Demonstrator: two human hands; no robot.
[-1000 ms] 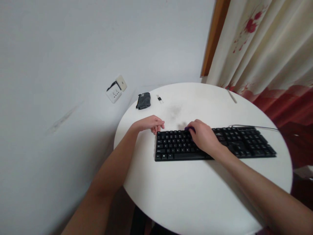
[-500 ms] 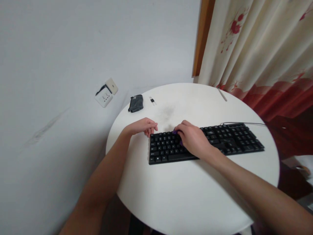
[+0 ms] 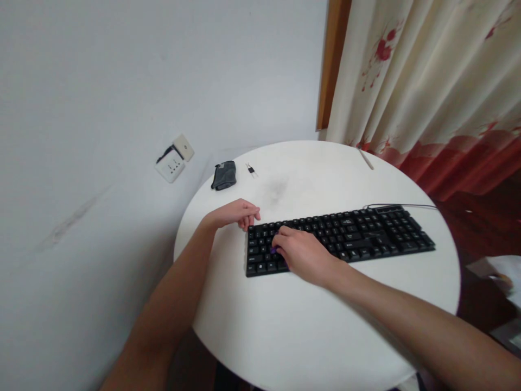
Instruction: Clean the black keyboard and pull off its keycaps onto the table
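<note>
A black keyboard [image 3: 345, 233] lies across a round white table [image 3: 317, 326], its cable running off to the right. My left hand [image 3: 236, 213] rests on the table at the keyboard's far left corner, fingers curled together and touching its edge. My right hand [image 3: 303, 254] lies over the keys at the left end, fingers closed on a small purple thing [image 3: 273, 250] that shows only at the fingertips.
A folded grey cloth [image 3: 223, 175] and a small black clip-like item [image 3: 251, 169] lie at the table's far left edge. A wall socket [image 3: 174, 161] sits on the white wall behind. A flowered curtain [image 3: 427, 87] hangs at the right.
My right hand has slid left and toward me along the keyboard, from its top middle rows to the lower left keys. The left hand stays at the corner. The view shifted slightly.
</note>
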